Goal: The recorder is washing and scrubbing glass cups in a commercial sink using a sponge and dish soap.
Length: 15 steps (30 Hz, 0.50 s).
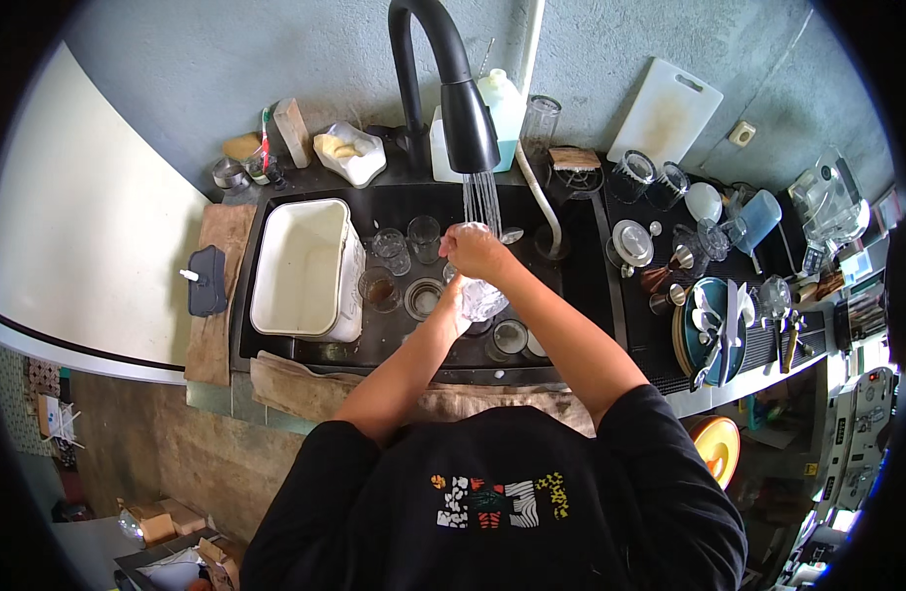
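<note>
My left hand (456, 310) holds a clear drinking glass (486, 299) coated with suds, tilted low over the black sink (586, 295). My right hand (476, 250) is curled just above it, foam on its back, where water (481, 196) streams from the black faucet head (471, 133). Whether anything is inside that fist is hidden. To the left of my hands, clear glasses (424, 238) stand in the basin, and one glass (380, 289) contains brown liquid. A metal drain strainer (425, 298) lies beside them. Another glass (510, 337) is nearer my body.
A white plastic tub (349, 288) fills the sink's left side. On the right, a black drying mat (648, 251) bears glasses, jiggers and a teal plate (732, 354) with cutlery. A white cutting board (665, 111) leans on the wall. A soap jug (506, 103) stands behind the faucet.
</note>
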Each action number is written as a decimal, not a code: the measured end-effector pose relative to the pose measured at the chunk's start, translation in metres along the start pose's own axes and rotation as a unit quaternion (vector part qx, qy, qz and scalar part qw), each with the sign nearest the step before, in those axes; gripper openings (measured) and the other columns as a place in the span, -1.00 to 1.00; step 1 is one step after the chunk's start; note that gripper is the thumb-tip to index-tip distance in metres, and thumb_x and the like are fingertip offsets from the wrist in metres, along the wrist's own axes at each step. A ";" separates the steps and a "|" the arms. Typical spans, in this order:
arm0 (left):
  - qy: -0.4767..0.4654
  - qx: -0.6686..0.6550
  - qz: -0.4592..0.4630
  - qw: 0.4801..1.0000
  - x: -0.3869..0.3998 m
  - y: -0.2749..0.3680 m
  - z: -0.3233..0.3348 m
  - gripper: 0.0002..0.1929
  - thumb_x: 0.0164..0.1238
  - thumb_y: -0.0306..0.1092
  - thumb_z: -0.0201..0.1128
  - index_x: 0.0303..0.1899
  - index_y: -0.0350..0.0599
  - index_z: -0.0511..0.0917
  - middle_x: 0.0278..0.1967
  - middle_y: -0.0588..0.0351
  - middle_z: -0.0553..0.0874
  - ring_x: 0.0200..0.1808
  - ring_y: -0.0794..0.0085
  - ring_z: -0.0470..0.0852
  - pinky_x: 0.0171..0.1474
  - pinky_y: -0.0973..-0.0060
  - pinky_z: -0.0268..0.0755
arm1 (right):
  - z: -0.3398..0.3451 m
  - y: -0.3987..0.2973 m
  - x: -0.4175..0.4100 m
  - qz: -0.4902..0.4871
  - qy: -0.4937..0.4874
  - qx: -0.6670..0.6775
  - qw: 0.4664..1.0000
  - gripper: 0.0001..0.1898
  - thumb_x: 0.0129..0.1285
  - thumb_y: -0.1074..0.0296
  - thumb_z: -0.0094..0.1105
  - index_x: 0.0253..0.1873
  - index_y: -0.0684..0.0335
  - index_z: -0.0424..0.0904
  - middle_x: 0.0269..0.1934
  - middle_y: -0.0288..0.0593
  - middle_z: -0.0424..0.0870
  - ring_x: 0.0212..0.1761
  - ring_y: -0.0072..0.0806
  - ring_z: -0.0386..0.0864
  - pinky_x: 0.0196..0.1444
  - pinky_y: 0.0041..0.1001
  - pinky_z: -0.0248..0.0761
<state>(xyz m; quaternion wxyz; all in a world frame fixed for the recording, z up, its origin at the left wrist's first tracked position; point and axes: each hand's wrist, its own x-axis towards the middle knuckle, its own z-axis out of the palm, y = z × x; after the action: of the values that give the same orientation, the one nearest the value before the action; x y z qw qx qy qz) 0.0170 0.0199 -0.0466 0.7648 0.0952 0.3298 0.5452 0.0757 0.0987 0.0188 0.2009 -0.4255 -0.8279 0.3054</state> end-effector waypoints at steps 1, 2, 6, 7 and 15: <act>0.027 -0.010 -0.010 1.000 0.006 -0.002 -0.006 -0.43 0.25 0.11 0.03 0.09 -0.19 0.37 0.02 0.03 0.55 0.05 0.32 0.52 0.14 0.38 0.33 | -0.010 -0.013 -0.004 -0.038 -0.046 0.002 0.998 -0.83 0.06 0.29 0.08 -0.41 0.25 0.58 -0.41 0.01 0.61 -0.29 -0.10 0.57 -0.21 -0.25 0.44; 0.016 -0.035 0.004 0.999 0.013 -0.003 -0.013 -0.52 0.30 0.06 0.00 0.00 -0.17 0.42 -0.12 0.08 0.59 -0.08 0.40 0.57 0.05 0.43 0.38 | -0.022 -0.026 -0.007 0.001 -0.090 -0.010 0.996 -0.87 -0.05 0.33 0.15 -0.42 0.23 0.61 -0.41 -0.02 0.63 -0.29 -0.16 0.60 -0.21 -0.33 0.45; 0.013 -0.135 0.093 0.986 0.066 -0.014 -0.034 -0.74 0.24 -0.14 0.17 -0.26 -0.13 0.44 -0.44 0.19 0.46 -0.41 0.48 0.48 -0.29 0.46 0.40 | -0.045 -0.023 -0.007 0.016 -0.181 0.043 0.982 -0.84 0.12 0.43 0.06 -0.30 0.36 0.62 -0.50 -0.13 0.64 -0.51 -0.56 0.59 -0.47 -0.55 0.46; 0.010 -0.134 0.094 0.986 0.065 -0.012 -0.025 -0.74 0.24 -0.14 0.17 -0.26 -0.13 0.44 -0.44 0.19 0.46 -0.41 0.48 0.48 -0.29 0.46 0.40 | -0.050 -0.020 -0.010 0.016 -0.179 0.041 0.983 -0.84 0.12 0.43 0.06 -0.30 0.36 0.62 -0.50 -0.13 0.64 -0.51 -0.56 0.59 -0.47 -0.55 0.46; 0.043 -0.145 0.090 0.984 0.045 0.007 0.006 -0.80 0.19 -0.22 0.15 -0.39 -0.16 0.49 -0.54 0.22 0.47 -0.51 0.51 0.46 -0.47 0.57 0.32 | -0.058 -0.028 -0.025 0.072 -0.128 0.102 0.984 -0.86 -0.06 0.44 0.14 -0.38 0.31 0.64 -0.54 -0.08 0.65 -0.49 -0.44 0.64 -0.36 -0.49 0.51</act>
<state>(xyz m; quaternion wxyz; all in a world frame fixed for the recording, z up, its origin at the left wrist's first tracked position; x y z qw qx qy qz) 0.0233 0.0642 -0.0567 0.7034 -0.0110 0.2702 0.6574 0.1078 0.0844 0.0779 0.1132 -0.4184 -0.7785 0.4539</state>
